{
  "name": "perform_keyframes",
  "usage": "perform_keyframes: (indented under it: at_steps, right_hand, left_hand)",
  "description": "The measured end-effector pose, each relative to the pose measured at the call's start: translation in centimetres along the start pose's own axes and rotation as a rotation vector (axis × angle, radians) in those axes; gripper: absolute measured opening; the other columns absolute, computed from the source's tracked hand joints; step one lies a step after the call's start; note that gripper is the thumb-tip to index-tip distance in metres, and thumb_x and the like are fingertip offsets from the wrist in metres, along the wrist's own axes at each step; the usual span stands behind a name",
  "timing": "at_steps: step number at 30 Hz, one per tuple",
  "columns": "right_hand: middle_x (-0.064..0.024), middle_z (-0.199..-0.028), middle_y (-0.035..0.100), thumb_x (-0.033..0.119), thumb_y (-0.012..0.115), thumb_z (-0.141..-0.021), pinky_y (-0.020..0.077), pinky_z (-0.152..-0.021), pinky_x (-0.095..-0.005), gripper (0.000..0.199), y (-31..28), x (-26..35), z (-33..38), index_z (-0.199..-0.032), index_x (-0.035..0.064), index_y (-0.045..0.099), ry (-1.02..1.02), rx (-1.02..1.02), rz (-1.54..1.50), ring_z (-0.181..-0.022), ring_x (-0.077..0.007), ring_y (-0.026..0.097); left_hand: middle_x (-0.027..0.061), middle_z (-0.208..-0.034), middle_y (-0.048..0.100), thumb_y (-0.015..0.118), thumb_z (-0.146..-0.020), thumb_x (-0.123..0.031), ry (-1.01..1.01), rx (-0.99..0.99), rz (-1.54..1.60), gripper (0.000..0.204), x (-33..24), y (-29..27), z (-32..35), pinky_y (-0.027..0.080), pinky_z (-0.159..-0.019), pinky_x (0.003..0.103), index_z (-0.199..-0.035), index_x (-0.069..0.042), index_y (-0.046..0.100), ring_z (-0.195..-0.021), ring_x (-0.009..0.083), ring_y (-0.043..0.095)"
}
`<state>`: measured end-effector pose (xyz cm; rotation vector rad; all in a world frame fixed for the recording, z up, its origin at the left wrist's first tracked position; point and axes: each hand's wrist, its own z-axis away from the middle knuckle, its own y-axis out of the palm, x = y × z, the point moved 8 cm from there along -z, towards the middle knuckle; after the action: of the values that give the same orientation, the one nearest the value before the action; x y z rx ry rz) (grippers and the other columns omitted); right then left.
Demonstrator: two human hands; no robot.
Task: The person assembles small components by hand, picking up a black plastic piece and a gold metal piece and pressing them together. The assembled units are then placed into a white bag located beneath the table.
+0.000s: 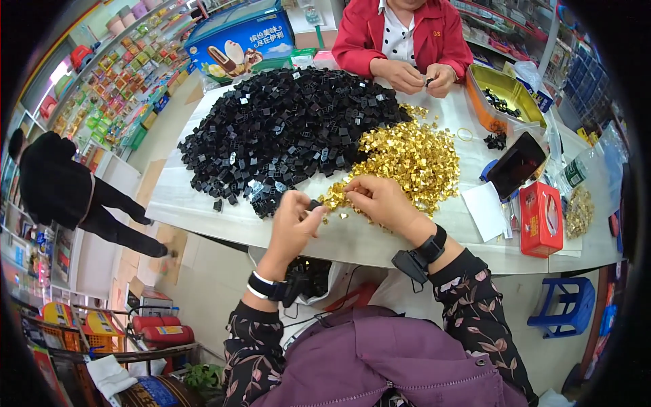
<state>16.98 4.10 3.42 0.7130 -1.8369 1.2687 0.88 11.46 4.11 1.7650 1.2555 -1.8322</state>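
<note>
We see a counter (393, 245) across the frame's middle, bearing a black heap (285, 129) upper left of centre, then a gold heap (419, 159). At centre, our right hand (383, 201) presses fingertips together, contents unclear; our left hand (293, 220) pinches a black piece (314, 204).

Two bare hands work at the centre, a left hand (293, 220) and a right hand (383, 201), with one black piece (314, 204) at the left fingertips. On one worktop (237, 220) lie two big heaps: black pieces (285, 129), upper centre, and gold pieces (413, 159), right of centre, both too many to count. Toward the right sit one phone (517, 165), one red box (541, 220) and one orange-sided basin (483, 108). Two other people show: one in red (352, 41), top, one in black (54, 173), left. Lower left holds two fire extinguishers (168, 336); lower right, one blue stool (569, 302).
</note>
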Motion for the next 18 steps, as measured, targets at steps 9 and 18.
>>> perform_keyframes:
  at_steps: [9, 18]
  right_hand:
    - [-0.0052, -0.081, 0.066, 0.015, 0.063, -0.082, 0.0478, -0.061, -0.0233, 0.022, 0.4, -1.3, -0.5, -0.098, -0.0001, 0.063, 0.095, 0.018, -0.29, -0.07, -0.0077, 0.059]
    - [0.0007, -0.081, 0.063, 0.013, 0.063, -0.082, 0.0464, -0.064, -0.0197, 0.021, 1.1, -0.3, 0.0, -0.099, 0.0019, 0.064, 0.118, 0.198, -0.489, -0.071, -0.0056, 0.057]
  left_hand:
    - [0.0045, -0.079, 0.058, 0.058, -0.089, -0.011, -0.03, -0.019, 0.549, 0.024, 1.7, 4.1, 0.2, 0.041, -0.05, 0.018, -0.106, 0.0, 0.045, -0.055, 0.0055, 0.048]
    - [-0.001, -0.073, 0.056, 0.058, -0.087, -0.008, -0.006, -0.016, 0.359, 0.018, 2.0, 4.5, 0.4, 0.039, -0.051, 0.019, -0.104, -0.001, 0.056, -0.056, 0.0038, 0.049]
